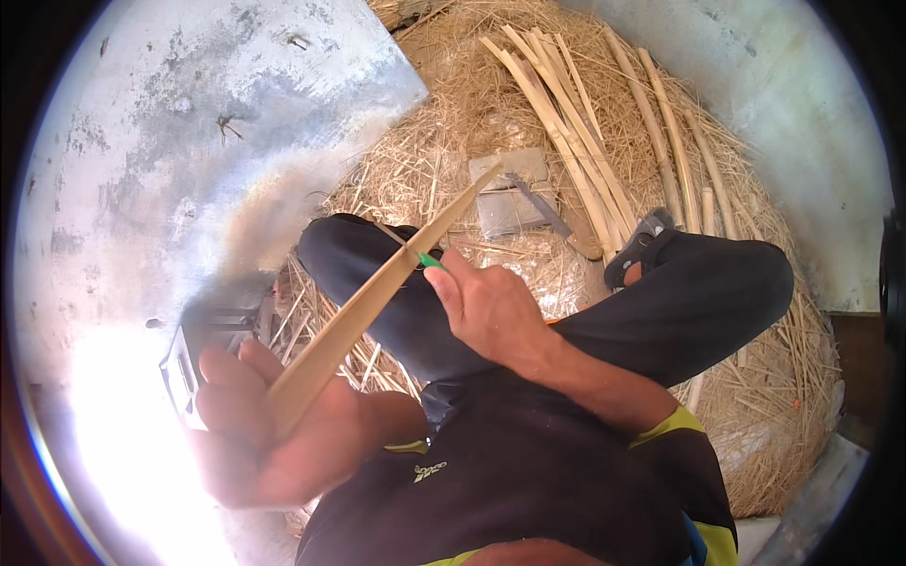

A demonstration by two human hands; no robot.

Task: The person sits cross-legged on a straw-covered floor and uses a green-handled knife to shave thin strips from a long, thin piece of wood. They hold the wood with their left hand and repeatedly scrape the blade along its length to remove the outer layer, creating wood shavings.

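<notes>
A long, pale strip of split wood or bamboo slants up and away from my left hand. That hand is blurred and close to the camera; the near end of the strip lies across its palm, with the fingers curled beside it. My right hand is closed around the green handle of a small knife. Its narrow blade crosses the strip near the middle, touching or almost touching it. The rest of the handle is hidden in my fist.
Shavings cover the ground. Two grey blocks lie beyond my crossed legs, with a long-bladed knife by them. Several split strips and round poles lie at the far right. Pale walls stand around.
</notes>
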